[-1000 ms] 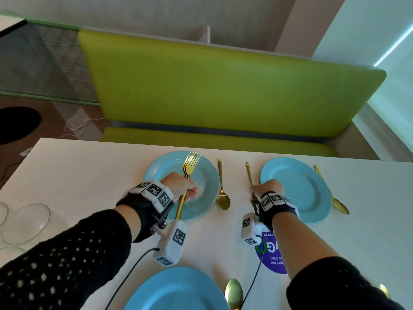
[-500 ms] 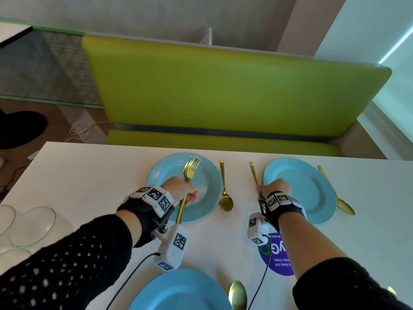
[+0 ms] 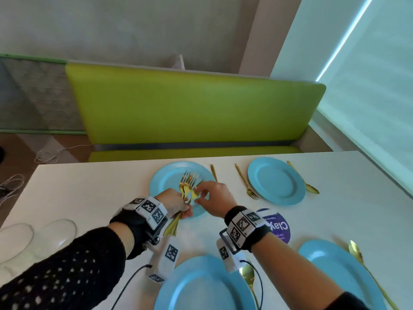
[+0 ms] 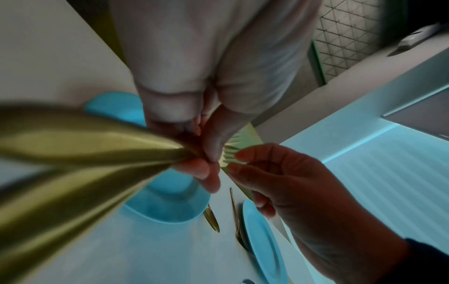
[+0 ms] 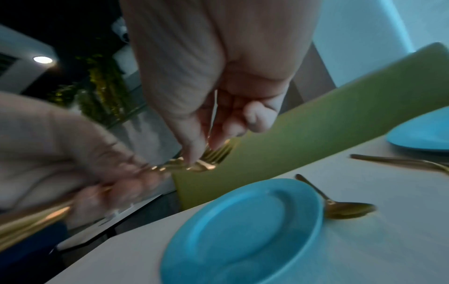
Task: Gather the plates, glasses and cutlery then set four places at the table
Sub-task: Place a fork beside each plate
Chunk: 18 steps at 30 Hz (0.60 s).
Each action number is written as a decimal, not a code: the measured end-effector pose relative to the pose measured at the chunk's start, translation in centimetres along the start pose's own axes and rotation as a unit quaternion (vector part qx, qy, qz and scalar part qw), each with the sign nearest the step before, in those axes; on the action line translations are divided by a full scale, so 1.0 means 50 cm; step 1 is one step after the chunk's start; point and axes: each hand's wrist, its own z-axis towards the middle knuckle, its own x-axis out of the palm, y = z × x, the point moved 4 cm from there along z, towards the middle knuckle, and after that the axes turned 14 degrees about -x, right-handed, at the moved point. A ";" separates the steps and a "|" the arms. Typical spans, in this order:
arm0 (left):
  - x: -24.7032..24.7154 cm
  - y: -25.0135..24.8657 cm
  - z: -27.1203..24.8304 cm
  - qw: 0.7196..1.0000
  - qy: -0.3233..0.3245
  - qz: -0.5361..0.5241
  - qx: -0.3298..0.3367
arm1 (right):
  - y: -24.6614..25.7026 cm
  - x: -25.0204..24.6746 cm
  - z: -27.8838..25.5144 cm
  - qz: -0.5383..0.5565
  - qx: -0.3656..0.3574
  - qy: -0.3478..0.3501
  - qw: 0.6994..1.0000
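My left hand [image 3: 182, 209] grips a bundle of gold forks [image 3: 190, 179] by the handles, above the far left blue plate [image 3: 164, 182]. My right hand [image 3: 199, 193] has reached across and pinches one fork of the bundle near its neck, thumb against fingertips [image 5: 194, 153]. In the left wrist view the blurred handles [image 4: 85, 149] fill the left side. A single gold fork [image 3: 245, 183] lies left of the far right plate [image 3: 276, 184], with a spoon [image 3: 307, 183] on its right. Two more blue plates [image 3: 201, 285] [image 3: 335, 271] sit at the near edge, each with a spoon [image 3: 248, 276] [image 3: 362, 260].
Clear glasses [image 3: 59, 231] stand at the table's left edge. A purple round sticker [image 3: 279, 227] lies between the plates. A spoon handle [image 3: 213, 172] shows right of the far left plate. The green bench [image 3: 192, 108] runs behind the white table [image 3: 89, 193].
My right hand has left the fork beside the far right plate and moved left to the bundle, pinching a fork there. The left hand still holds the forks over the far left plate.
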 end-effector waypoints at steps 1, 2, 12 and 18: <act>-0.014 0.010 -0.014 1.000 0.007 0.010 0.006 | 0.037 0.013 -0.010 -0.020 -0.026 0.013 0.999; -0.031 0.021 -0.030 0.999 0.017 0.026 0.013 | 0.073 0.026 -0.019 -0.040 -0.044 0.025 0.998; -0.226 0.160 -0.154 0.980 0.046 0.184 0.059 | 0.337 0.141 -0.057 -0.157 -0.093 0.125 0.975; -0.286 0.183 -0.153 0.996 0.012 0.086 0.032 | 0.372 0.156 -0.052 -0.133 -0.053 0.111 0.984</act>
